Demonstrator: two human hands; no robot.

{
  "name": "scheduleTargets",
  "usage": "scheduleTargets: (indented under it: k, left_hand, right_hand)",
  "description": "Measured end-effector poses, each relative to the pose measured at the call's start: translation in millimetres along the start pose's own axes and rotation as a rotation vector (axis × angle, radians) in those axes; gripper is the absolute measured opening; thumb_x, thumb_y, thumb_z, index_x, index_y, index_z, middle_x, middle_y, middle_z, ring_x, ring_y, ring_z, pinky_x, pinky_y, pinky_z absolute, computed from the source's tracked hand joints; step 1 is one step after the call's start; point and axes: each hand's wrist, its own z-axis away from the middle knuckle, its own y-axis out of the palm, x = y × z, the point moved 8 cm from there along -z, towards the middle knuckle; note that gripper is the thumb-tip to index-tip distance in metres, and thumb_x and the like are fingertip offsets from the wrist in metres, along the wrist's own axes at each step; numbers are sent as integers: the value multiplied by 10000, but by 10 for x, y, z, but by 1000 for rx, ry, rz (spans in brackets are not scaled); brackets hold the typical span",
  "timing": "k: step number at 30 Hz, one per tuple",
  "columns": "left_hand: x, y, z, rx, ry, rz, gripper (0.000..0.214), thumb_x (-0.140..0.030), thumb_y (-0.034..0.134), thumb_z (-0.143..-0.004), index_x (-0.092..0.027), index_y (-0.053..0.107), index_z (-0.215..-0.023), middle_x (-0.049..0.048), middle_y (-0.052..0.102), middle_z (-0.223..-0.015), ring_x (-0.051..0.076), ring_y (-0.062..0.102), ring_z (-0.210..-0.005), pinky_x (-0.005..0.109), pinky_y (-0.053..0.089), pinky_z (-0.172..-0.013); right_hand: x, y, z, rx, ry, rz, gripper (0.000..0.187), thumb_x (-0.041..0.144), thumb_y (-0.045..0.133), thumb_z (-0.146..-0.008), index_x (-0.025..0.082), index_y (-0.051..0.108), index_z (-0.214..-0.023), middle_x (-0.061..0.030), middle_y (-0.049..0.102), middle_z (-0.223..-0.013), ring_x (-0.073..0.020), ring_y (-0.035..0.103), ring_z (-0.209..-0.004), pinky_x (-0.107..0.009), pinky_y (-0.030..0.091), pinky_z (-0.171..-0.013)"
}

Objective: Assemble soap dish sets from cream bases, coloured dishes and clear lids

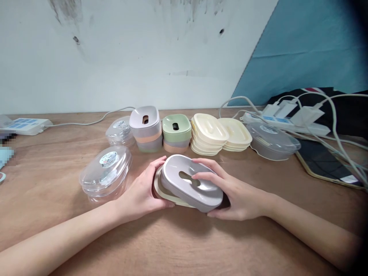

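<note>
Near the middle of the table, my right hand [222, 186] is closed around the right end of a glossy grey-lilac oval plastic tray [175, 174] with a slot in its centre. One of its fingers lies by the slot. The tray sits tilted and askew over a cream oval base [159, 188], which shows along the left and front. My left hand [146, 188] grips the left end of that base, thumb at the front and fingers behind. Whether the two parts are joined cannot be seen.
Behind stand stacked grey trays [143, 117], stacked green trays [176, 124] and piles of cream bases [208, 132]. Clear lids [106, 172] lie at left, a lidded grey dish [270, 142] at right. Power strips [28, 126], cables and a dark phone [324, 161] flank them.
</note>
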Motion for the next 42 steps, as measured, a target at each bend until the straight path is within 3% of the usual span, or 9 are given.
scheduleTargets:
  k: [5,8,11,14,16,20,24,33,42]
  left_hand:
    - [-19,10,14,18,16,-59,1049,-215,761,-678,-255,54,-1452,116,244,-1498,270,262,-1370,460,255,-1118]
    - [-65,9,12,33,65,-120,943,-213,759,-682,-279,177,-1422,96,175,-1514,269,202,-1389,452,229,-1127]
    - [-79,-11,8,8,91,-152,833,-230,777,-663,-284,297,-1341,94,217,-1463,268,279,-1347,418,332,-1073]
    - [-93,-22,20,-31,115,-190,698,-238,786,-650,-260,381,-1219,103,269,-1373,270,354,-1278,392,410,-998]
    - [-112,-28,39,-67,130,-214,627,-236,793,-639,-243,410,-1136,102,293,-1303,270,383,-1233,387,432,-964]
    - [-120,-26,65,-111,104,-231,528,-236,794,-633,-224,423,-1008,92,294,-1215,258,435,-1147,379,465,-905]
    - [-78,20,34,-27,26,-202,428,-220,750,-674,-219,401,-922,114,268,-1301,297,343,-1256,414,433,-949]
    - [-159,61,-1,108,50,-295,334,-189,640,-708,-230,426,-961,95,395,-1236,276,439,-1155,455,396,-971]
    - [-144,68,41,75,61,-320,323,-217,621,-755,-237,397,-987,98,361,-1270,250,455,-1148,398,438,-932]
  right_hand:
    - [38,5,-10,0,-42,-27,706,276,662,-738,244,279,-1330,-141,265,-1417,-261,348,-1303,-367,404,-1000]
    - [27,21,-11,5,-38,-9,753,402,703,-716,243,290,-1325,-150,249,-1419,-280,360,-1293,-381,419,-988]
    - [15,17,-12,-11,-22,15,748,474,711,-696,247,315,-1289,-152,236,-1407,-284,400,-1260,-374,457,-951]
    - [14,-22,-12,-72,-8,59,791,469,717,-687,251,285,-1313,-155,196,-1428,-316,328,-1311,-414,439,-977]
    - [16,-32,-13,-96,0,89,813,464,721,-680,249,275,-1325,-160,192,-1435,-328,313,-1319,-437,428,-987]
    - [17,-16,-21,-90,19,110,771,400,708,-698,227,296,-1326,-171,245,-1426,-300,410,-1254,-414,450,-959]
    - [44,-12,-28,-83,21,96,757,343,669,-726,211,265,-1353,-172,277,-1439,-282,391,-1282,-404,429,-982]
    - [-12,14,-27,13,3,76,783,375,640,-773,247,208,-1413,-153,172,-1509,-307,244,-1368,-474,333,-1053]
    - [-110,-5,-35,-18,82,-9,815,349,618,-790,250,121,-1429,-141,214,-1453,-269,296,-1340,-438,333,-1069]
